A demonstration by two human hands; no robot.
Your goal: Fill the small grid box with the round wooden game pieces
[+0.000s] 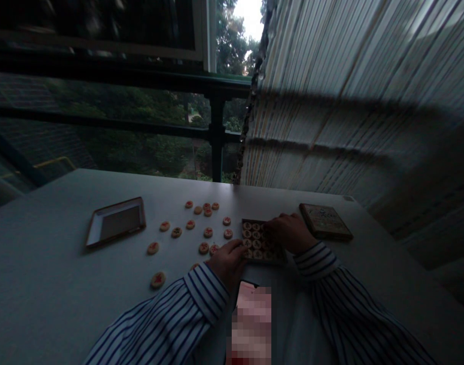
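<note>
A shallow wooden box lies on the table with rows of round Chinese chess pieces in it, their characters dark. My left hand is at the box's left side, its curled fingers gripping the edge. Over the box's right half is my right hand, palm down, with fingers bent onto the pieces; whether a piece is between its fingertips is hidden. Left of the box, loose Chinese chess pieces are scattered, mostly with red characters, such as a red-marked piece at the front. My left forearm partly covers one.
An open shallow tray or lid lies at the left. Beyond my right hand sits a closed wooden box with writing on top. A phone lies before me. A railing and a striped curtain stand behind the white table.
</note>
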